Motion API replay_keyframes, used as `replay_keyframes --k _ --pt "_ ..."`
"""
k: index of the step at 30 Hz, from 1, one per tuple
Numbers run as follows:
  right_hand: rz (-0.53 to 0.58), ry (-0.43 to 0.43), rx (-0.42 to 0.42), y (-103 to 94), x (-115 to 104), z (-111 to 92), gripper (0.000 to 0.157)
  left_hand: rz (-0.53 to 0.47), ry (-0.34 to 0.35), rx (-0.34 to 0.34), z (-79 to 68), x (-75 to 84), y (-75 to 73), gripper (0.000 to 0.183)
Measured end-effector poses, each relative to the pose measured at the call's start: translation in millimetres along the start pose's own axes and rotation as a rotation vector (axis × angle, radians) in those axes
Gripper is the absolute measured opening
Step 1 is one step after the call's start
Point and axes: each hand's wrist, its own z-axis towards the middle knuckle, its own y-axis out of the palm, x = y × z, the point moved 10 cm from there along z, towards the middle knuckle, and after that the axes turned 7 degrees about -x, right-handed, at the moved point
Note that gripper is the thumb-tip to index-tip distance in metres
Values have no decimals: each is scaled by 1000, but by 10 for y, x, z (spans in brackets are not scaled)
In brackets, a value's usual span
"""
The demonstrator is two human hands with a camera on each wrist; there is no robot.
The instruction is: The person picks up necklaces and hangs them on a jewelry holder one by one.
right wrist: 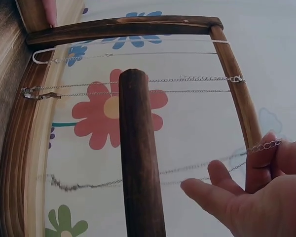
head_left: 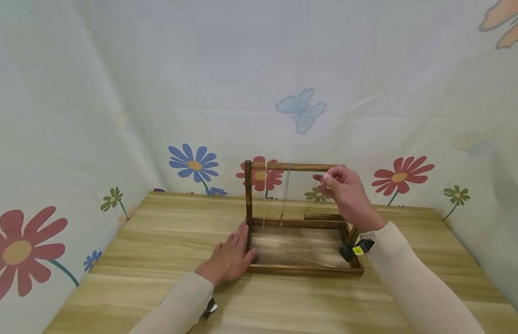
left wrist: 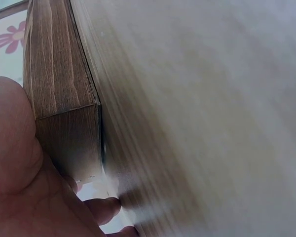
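A dark wooden jewelry stand (head_left: pixel 248 195) with a shallow tray base (head_left: pixel 304 270) stands on the table. My left hand (head_left: pixel 227 262) lies along the tray's left end, fingers extended against its side. Up at the right part of the top bar (head_left: pixel 300 167), my right hand (head_left: pixel 350 197) pinches a thin silver chain necklace (right wrist: pixel 265 146) between thumb and index finger. The chain's lower part hangs down, blurred, in the right wrist view. Two other necklaces loop over the bar: a pale one (head_left: pixel 265 199) at left and a silver one (head_left: pixel 286 192) beside it.
A shorter wooden bar (head_left: pixel 323 217) of the stand sticks out below the right hand, in front of the chains in the right wrist view. Behind the wood-grain table (head_left: pixel 192 208) hangs a backdrop (head_left: pixel 225 116) printed with flowers and butterflies. Each wrist wears a small camera.
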Motion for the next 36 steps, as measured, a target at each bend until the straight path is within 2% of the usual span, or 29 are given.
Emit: replay_keyframes --k 8,12,18,23,29,36 --pt "-179 14 57 -118 48 -31 22 1 7 4 -10 0 10 76" --pt "-228 -10 105 -190 21 -46 22 7 12 11 -21 2 0 76" --pt "-177 -9 149 -296 17 -83 20 2 17 11 -18 30 -21 75" --pt "-145 0 224 -439 -7 -135 17 -11 10 4 -25 22 2 75" --pt "-134 63 316 -637 -48 -141 14 -12 15 13 -18 19 0 75" --pt "-194 130 321 -700 -94 -52 16 -9 15 11 -20 23 -8 75"
